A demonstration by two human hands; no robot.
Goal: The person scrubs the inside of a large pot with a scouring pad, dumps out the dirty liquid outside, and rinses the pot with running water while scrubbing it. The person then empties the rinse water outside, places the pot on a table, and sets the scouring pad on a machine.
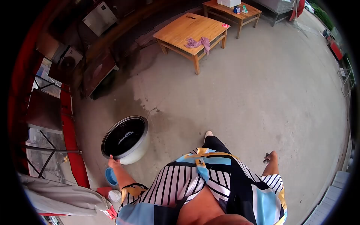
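My left hand [114, 162] grips the near rim of a large round pot [135, 151], dark inside and pale silver outside. The pot is tilted, its mouth facing up and to the left, with a bright reflection within. Just below that hand, partly behind my forearm, sits a blue basin [111, 176]. My right hand [273, 156] hangs out at my right side, closed around a small grey, crumpled-looking thing [266, 158]. Too little of it shows to tell its kind.
A wooden table [187, 28] bears a purple cloth [198, 42]; a second table [249, 11] holds a white box [229, 3]. Grey canvas [63, 197] and red-framed panels [75, 150] line the left. Wet patches darken the concrete floor [262, 86] near the tilted board [101, 73].
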